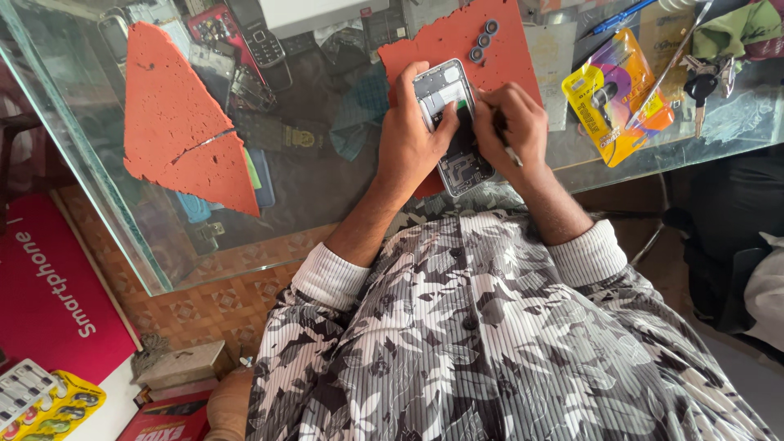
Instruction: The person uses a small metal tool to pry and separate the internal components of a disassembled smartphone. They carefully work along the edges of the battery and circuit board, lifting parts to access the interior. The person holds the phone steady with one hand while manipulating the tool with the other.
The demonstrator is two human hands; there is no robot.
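Note:
An opened phone [451, 122] with its back off lies on a red-orange foam mat [457, 41] on the glass counter. My left hand [412, 135] grips the phone's left side, thumb across its middle. My right hand [510, 126] rests on the phone's right edge and pinches a thin tool whose tip touches the phone's inside. Three small dark round parts [483, 41] sit on the mat just beyond the phone.
A triangular orange foam piece [175, 122] lies at the left of the glass counter [82, 155]. A yellow accessory packet [612, 94], keys [702, 86] and a blue pen [621, 16] lie at the right. Old phones [257, 37] show under the glass.

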